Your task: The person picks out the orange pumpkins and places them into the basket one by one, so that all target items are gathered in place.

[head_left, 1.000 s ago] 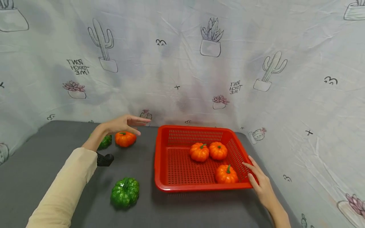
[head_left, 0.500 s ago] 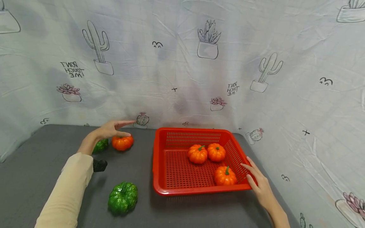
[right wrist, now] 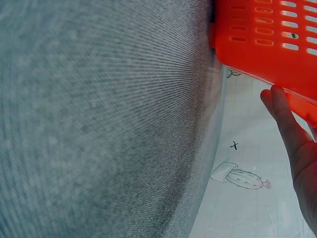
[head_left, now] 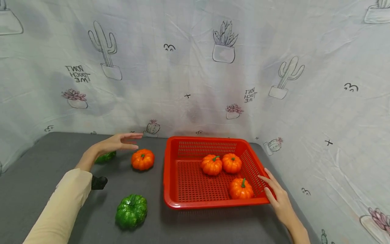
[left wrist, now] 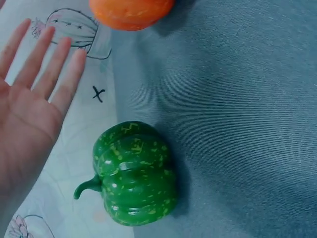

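Observation:
Over the far left of the table my left hand (head_left: 117,143) hovers with straight fingers, holding nothing. Just right of and below its fingertips sits an orange pumpkin (head_left: 143,159). A speckled green pumpkin (head_left: 106,157) is partly hidden behind my left wrist; the left wrist view shows this green pumpkin (left wrist: 134,173) whole, apart from the palm (left wrist: 25,124). My right hand (head_left: 280,200) rests on the right rim of a red plastic basket (head_left: 213,205), fingers extended. In the right wrist view, fingertips (right wrist: 277,94) touch the basket's rim.
Inside the basket lie three orange pumpkins, two together (head_left: 211,165) at the middle and one pumpkin (head_left: 240,189) at the front right. Another green pumpkin (head_left: 131,211) sits nearer on the grey table (head_left: 158,234). A cactus-print cloth (head_left: 189,67) hangs behind.
The orange pumpkin outside the basket has shifted right and nearer. My left hand has moved slightly left of it. My right hand stays at the basket rim.

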Motion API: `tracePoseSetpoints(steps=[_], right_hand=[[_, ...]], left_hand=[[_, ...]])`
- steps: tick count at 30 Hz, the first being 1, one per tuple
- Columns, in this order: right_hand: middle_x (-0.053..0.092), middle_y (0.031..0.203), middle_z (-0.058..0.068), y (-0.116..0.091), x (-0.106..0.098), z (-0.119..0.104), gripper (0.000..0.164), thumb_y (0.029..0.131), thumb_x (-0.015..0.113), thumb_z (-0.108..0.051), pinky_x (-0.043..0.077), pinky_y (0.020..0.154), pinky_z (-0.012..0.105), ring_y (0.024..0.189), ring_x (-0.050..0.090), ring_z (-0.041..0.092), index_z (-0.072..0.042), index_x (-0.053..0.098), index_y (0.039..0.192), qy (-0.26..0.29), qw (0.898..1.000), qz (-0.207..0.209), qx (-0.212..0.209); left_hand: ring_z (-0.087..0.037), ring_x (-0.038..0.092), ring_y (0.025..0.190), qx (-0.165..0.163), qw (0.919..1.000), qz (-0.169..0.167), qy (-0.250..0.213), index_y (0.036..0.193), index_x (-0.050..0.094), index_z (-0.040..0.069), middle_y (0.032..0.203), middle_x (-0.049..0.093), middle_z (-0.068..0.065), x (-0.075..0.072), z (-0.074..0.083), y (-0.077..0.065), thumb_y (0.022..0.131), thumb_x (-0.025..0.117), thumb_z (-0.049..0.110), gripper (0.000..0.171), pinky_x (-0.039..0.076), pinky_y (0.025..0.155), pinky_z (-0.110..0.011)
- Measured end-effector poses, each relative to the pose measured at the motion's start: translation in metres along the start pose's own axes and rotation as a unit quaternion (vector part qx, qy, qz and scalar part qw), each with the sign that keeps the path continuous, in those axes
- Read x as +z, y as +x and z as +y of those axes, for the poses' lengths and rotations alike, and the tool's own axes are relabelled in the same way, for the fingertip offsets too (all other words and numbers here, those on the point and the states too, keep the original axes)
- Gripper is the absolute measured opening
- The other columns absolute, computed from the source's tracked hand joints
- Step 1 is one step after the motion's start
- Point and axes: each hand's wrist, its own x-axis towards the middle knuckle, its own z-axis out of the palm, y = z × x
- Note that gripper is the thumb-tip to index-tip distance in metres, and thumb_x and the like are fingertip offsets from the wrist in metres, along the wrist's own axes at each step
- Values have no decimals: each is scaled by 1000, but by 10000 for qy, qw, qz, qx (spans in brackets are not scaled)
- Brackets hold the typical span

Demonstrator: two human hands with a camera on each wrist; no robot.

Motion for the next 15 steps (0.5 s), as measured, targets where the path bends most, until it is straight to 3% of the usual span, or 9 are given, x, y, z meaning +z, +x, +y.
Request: tracePoseSetpoints(steps=[3, 9, 15], right_hand=[[37, 150, 13, 0, -1, 0, 36, 93, 54, -3, 22, 95, 2, 125, 37, 0, -6, 59, 128, -52, 10000, -22, 7], [38, 149, 13, -1, -2, 0, 37, 92, 54, -2, 22, 95, 2, 125, 38, 1, -5, 59, 128, -77, 10000, 9, -2], [38, 148, 15, 0, -1, 1, 37, 92, 55, -2, 22, 96, 3, 126, 39, 5, -5, 59, 128, -125, 9999, 35, -114]], left_hand=[[-49, 28, 135, 139, 9997, -189, -60, 148, 31, -1, 153, 24, -25, 2, -2, 3, 93, 64, 16, 67, 33, 104, -57], [-49, 24, 136, 48, 9985, -454, -308, 147, 32, -2, 153, 24, -26, 4, -7, 18, 92, 64, 15, 66, 28, 107, -58], [-45, 22, 139, -328, 9971, -660, -200, 148, 31, -2, 152, 25, -25, 9, -14, 30, 93, 63, 19, 67, 26, 108, -58]])
